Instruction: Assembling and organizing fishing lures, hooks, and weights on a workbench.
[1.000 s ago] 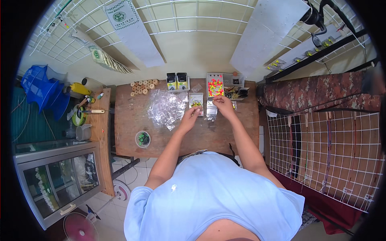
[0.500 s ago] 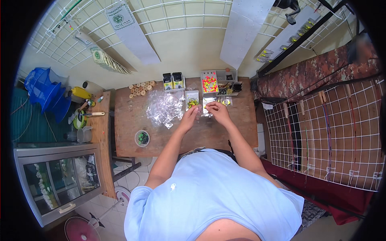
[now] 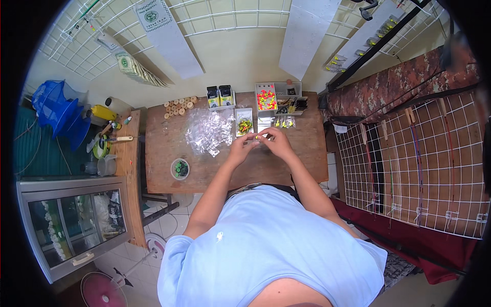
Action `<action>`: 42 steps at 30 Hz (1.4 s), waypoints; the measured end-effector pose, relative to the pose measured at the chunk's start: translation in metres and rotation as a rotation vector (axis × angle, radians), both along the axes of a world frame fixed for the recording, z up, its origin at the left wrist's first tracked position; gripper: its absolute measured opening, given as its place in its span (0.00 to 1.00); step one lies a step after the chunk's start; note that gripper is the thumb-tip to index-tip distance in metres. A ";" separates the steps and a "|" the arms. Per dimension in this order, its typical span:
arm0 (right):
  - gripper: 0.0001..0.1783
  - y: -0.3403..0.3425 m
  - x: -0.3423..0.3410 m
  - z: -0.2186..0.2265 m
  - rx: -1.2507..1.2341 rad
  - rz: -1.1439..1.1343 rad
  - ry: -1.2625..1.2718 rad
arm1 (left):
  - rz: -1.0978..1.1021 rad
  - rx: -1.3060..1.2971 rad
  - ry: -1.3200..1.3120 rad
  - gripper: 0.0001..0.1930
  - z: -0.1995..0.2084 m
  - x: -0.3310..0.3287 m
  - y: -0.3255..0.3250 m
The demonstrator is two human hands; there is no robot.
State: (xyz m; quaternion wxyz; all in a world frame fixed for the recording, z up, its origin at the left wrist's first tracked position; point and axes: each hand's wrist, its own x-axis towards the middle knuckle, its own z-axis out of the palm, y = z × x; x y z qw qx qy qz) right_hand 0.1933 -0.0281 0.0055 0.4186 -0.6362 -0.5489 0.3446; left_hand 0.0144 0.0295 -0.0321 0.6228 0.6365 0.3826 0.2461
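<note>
My left hand [image 3: 242, 148] and my right hand [image 3: 276, 143] meet over the table's middle, fingertips pinched together. Between them shows a small bright yellow piece [image 3: 257, 137], in my right fingers; its exact kind is too small to tell. What my left fingers pinch is hidden. Just beyond my left hand stands a white box [image 3: 238, 115] holding yellow, green and red small pieces [image 3: 245, 126]. A heap of small clear plastic bags [image 3: 209, 131] lies to its left. Beyond my right hand lie packed bags with yellow pieces [image 3: 284, 122] and a pale sheet [image 3: 264, 123].
At the back stand a grey tray [image 3: 276, 108] of red and yellow beads, a holder with black-and-yellow packets [image 3: 221, 97], and round wooden pieces [image 3: 179, 107]. A round tub [image 3: 180, 169] of dark green pieces sits at left. A wire rack [image 3: 419, 163] stands at right, a glass-fronted cabinet [image 3: 76, 220] at left.
My hands have come together; the gap between their fingertips has closed. The yellow piece in my right fingers has moved left to my left fingertips. The view has shifted slightly.
</note>
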 end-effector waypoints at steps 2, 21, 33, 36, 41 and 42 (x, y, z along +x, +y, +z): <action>0.11 -0.002 0.000 0.000 0.036 0.008 -0.042 | -0.035 0.131 0.114 0.19 0.009 0.000 0.000; 0.11 0.127 0.060 -0.040 0.115 -0.160 -0.671 | 0.080 0.035 0.178 0.21 -0.026 -0.002 0.033; 0.08 0.139 0.053 -0.041 -0.003 -0.095 -0.805 | 0.068 0.070 0.162 0.20 -0.022 -0.008 0.047; 0.07 0.138 0.057 -0.044 -0.047 -0.120 -0.681 | 0.045 0.009 0.147 0.20 -0.013 -0.004 0.049; 0.08 0.140 0.063 -0.045 0.090 -0.248 -0.456 | 0.074 0.076 0.125 0.20 -0.022 -0.004 0.050; 0.10 0.137 0.064 -0.049 0.076 -0.282 -0.140 | 0.073 0.082 0.123 0.20 -0.023 -0.003 0.048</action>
